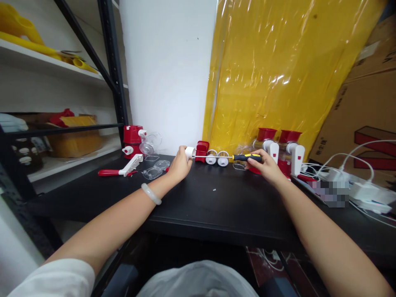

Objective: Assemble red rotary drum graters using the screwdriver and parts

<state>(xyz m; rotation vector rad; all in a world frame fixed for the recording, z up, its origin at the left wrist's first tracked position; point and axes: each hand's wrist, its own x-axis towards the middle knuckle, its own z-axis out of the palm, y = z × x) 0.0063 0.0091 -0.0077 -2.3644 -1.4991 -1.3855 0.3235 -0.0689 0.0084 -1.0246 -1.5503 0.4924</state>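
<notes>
My left hand (180, 166) is closed around a small white cylindrical part (189, 152), held just above the black table. In my right hand (264, 166) is a screwdriver (247, 157) with a black and yellow handle. Its long thin shaft runs level to the left, and the tip meets the white part; whether it sits inside or only touches, I cannot tell. Behind the shaft stand two round white-and-metal drums (222, 158) and a red plastic piece (202, 151). Right of them are two red and white hand-crank graters (289, 152), partly behind my right hand.
On the left of the black table (198, 210) are a red housing (133, 138), a white crank with a red handle (109, 172) and clear plastic pieces (151, 170). White chargers and cables (365, 189) crowd the right end. A shelf rack (113, 62) stands left, a cardboard box (361, 103) right.
</notes>
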